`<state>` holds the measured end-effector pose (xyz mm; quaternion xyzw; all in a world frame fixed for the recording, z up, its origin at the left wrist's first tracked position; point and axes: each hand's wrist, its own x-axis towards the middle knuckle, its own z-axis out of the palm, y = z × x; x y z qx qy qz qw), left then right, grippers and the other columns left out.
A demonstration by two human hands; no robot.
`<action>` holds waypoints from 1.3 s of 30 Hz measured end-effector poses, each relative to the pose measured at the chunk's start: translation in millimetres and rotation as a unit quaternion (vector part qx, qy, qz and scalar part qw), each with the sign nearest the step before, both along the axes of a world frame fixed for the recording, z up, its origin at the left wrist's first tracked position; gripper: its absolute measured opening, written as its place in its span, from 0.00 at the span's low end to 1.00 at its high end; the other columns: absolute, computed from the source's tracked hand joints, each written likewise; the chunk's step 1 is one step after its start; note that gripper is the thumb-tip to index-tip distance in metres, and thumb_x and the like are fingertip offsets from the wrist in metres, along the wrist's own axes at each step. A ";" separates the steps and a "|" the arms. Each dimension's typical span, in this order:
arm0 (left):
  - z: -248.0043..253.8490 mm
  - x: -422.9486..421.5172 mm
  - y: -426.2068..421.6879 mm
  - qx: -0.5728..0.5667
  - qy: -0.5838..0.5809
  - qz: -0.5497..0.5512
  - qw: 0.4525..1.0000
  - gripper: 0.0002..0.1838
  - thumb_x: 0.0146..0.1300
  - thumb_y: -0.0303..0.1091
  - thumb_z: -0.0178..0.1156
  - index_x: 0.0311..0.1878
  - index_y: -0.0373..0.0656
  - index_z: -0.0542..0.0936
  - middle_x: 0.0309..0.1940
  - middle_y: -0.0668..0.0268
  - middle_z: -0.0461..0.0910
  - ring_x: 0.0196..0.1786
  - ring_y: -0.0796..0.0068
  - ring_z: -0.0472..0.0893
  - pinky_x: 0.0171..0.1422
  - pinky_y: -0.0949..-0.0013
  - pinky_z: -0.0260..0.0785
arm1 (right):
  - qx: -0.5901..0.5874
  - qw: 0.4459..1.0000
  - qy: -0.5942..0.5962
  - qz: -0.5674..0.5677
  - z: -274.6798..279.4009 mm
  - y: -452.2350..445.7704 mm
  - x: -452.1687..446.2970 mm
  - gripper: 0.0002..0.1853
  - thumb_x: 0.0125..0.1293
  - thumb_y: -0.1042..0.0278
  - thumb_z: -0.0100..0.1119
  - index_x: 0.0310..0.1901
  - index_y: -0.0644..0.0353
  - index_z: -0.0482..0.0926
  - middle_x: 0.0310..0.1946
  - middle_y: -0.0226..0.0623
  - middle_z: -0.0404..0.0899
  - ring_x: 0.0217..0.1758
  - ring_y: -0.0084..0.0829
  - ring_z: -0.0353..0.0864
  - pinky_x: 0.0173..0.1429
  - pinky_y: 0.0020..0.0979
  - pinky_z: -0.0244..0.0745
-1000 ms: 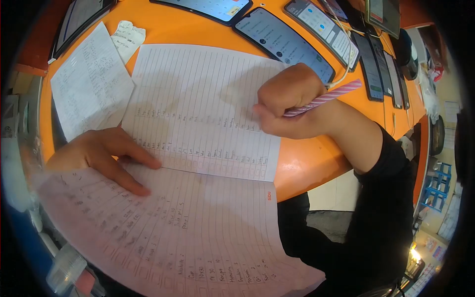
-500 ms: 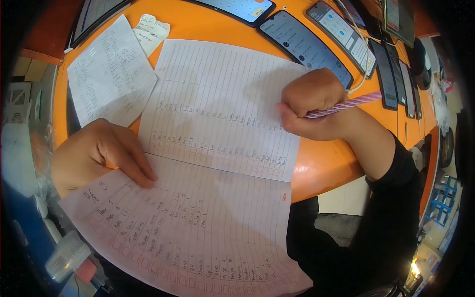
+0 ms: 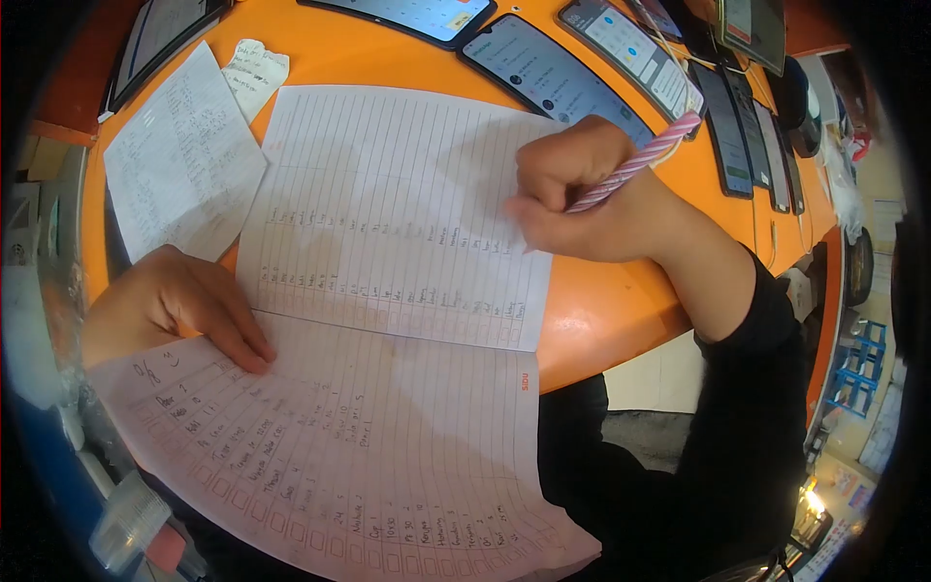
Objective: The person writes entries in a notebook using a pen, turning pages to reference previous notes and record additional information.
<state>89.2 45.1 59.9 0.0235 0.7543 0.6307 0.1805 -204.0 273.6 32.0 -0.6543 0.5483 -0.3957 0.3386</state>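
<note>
A lined notebook [image 3: 407,378] lies spread across the orange table, its lower page bending over the front edge. Handwritten lists run along both pages. My left hand [image 3: 199,301] rests on the lower page near the fold, fingers stretched out and lying flat; its thumb is hidden. Over the right part of the upper page, my right hand [image 3: 572,194] is closed around a pink-and-white striped pen [image 3: 635,163]. The pen's back end points up and right, and its tip reaches toward the page beneath the fingers.
A loose written sheet [image 3: 179,155] and a small torn note [image 3: 256,76] lie left of the notebook. Several phones line the back, including a lit phone [image 3: 558,82] close behind my right hand. White cables [image 3: 773,233] run on the right. A tablet-like screen [image 3: 160,48] stands far left.
The whole view has shifted, so things appear further left. The pen has swung from nearly level to a steeper tilt in my right hand. My left hand stays on the page.
</note>
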 end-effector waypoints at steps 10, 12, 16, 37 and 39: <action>-5.9 2.4 -8.7 0.058 -0.008 0.000 0.998 0.15 0.49 0.30 0.77 0.41 0.38 0.87 0.41 0.55 0.86 0.40 0.68 0.86 0.47 0.73 0.76 | -0.082 0.996 0.003 -0.039 -12.2 6.0 1.2 0.22 0.57 0.77 0.64 0.16 0.58 0.58 0.13 0.27 0.64 0.17 0.20 0.63 0.23 0.25 0.57; 10.9 1.2 3.0 -0.003 -0.056 0.133 0.990 0.14 0.51 0.29 0.75 0.41 0.36 0.86 0.40 0.57 0.86 0.38 0.71 0.86 0.46 0.73 0.76 | -0.061 0.998 -0.008 0.013 -11.9 4.6 -5.1 0.20 0.56 0.75 0.64 0.18 0.58 0.60 0.15 0.26 0.64 0.18 0.21 0.61 0.24 0.26 0.58; 6.1 -3.7 15.9 -0.050 -0.085 0.342 0.934 0.15 0.54 0.28 0.73 0.43 0.32 0.84 0.37 0.60 0.87 0.35 0.77 0.84 0.43 0.73 0.75 | -0.042 0.997 0.051 0.044 -18.5 2.8 -17.6 0.13 0.55 0.70 0.69 0.40 0.60 0.76 0.38 0.38 0.77 0.41 0.33 0.77 0.47 0.32 0.72; 2.3 -8.7 11.4 -0.003 -0.093 0.317 0.944 0.18 0.54 0.31 0.74 0.47 0.33 0.84 0.39 0.59 0.86 0.36 0.79 0.84 0.41 0.75 0.76 | -0.102 0.991 0.074 -0.043 -19.1 7.1 -3.2 0.26 0.53 0.66 0.73 0.54 0.61 0.77 0.53 0.43 0.79 0.58 0.39 0.79 0.61 0.35 0.73; 5.7 -3.1 17.1 -0.031 -0.050 0.308 0.949 0.19 0.53 0.31 0.75 0.47 0.33 0.84 0.40 0.57 0.86 0.39 0.76 0.84 0.46 0.74 0.76 | -0.126 0.989 0.067 -0.026 -18.3 4.2 -1.9 0.19 0.54 0.68 0.72 0.47 0.60 0.79 0.46 0.39 0.81 0.50 0.36 0.81 0.55 0.32 0.74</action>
